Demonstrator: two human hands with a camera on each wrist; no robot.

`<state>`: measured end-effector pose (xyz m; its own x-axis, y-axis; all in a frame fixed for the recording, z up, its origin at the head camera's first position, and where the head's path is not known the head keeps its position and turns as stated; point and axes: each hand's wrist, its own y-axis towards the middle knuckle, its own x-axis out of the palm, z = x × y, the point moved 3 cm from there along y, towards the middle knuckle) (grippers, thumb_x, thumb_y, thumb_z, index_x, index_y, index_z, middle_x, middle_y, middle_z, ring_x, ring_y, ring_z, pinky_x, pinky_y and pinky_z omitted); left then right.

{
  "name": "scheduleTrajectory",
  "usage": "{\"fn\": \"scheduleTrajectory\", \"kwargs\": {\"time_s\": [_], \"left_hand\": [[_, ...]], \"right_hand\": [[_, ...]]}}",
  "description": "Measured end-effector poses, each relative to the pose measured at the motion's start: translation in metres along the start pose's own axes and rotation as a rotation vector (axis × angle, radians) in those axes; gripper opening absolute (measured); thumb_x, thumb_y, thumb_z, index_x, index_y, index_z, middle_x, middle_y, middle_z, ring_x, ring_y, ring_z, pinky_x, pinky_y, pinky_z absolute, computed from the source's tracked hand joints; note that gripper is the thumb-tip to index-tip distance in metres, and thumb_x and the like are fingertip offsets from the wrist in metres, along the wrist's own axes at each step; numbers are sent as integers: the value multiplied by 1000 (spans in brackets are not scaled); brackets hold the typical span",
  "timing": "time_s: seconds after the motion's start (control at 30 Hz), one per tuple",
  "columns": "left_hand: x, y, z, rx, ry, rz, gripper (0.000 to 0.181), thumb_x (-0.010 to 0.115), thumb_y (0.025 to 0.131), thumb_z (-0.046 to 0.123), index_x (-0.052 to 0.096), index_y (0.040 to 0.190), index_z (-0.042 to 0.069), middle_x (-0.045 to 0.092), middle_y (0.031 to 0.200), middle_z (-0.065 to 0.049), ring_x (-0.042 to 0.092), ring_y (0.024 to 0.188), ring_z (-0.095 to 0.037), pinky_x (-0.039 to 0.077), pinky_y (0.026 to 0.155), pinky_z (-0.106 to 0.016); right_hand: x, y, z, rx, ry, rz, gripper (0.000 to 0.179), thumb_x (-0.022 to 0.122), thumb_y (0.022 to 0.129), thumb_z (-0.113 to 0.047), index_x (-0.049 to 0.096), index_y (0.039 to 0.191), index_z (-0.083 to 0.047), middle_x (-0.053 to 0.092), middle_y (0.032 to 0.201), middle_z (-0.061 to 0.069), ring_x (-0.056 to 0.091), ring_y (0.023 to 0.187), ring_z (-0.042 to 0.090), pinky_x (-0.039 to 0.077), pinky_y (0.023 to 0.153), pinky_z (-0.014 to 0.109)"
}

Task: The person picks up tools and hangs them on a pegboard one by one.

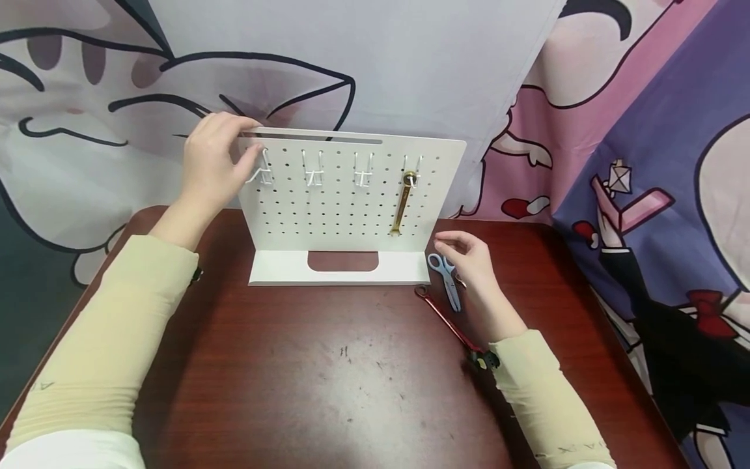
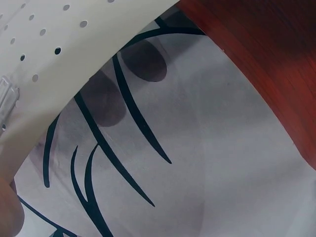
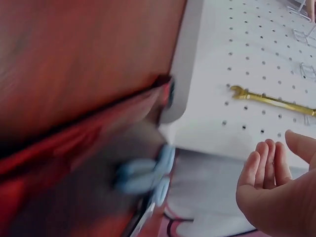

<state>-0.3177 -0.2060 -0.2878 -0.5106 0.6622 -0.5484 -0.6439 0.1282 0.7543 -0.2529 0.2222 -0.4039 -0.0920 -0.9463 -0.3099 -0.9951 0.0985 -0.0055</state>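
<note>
A white pegboard stands upright on the table. My left hand holds its upper left corner, thumb in front and fingers at the top edge. On the rightmost hook hangs a gold wrench, seen also in the right wrist view. My right hand is just right of the board, fingers loosely bent, with nothing in it. Beside that hand lie light blue scissors and a red wrench. A small brownish loop is mostly hidden behind the hand.
Three more white hooks, the left hook, middle hook and right hook, carry nothing. Beneath is a dark red wooden table. Printed cartoon cloth hangs close behind the board and along the right side.
</note>
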Motion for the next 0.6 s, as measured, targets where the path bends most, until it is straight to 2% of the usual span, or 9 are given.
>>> {"fn": "scheduleTrajectory", "kwargs": {"time_s": [0.27,0.43,0.6], "left_hand": [[-2,2,1,-3,6,-16,26,71,97,3,72,122,-3,74,113,-23,62,110,-42,48,101,-54],[-3,1,2,-14,-1,-21,26,71,96,2,72,122,-3,74,114,-23,62,110,-42,48,101,-54],[-3,1,3,-17,-5,-23,26,72,97,2,72,123,-2,74,114,-23,62,111,-42,48,101,-54]], "right_hand": [[-35,-20,17,-16,-133,-61,36,73,101,-15,70,128,7,77,100,-5,71,91,5,59,82,15],[-54,-28,30,-28,-165,-78,35,73,99,-8,68,126,11,80,100,0,72,90,1,59,81,13],[-70,-31,43,-59,-350,-78,27,75,96,-5,73,120,8,80,101,17,65,80,-9,52,74,8]]}}
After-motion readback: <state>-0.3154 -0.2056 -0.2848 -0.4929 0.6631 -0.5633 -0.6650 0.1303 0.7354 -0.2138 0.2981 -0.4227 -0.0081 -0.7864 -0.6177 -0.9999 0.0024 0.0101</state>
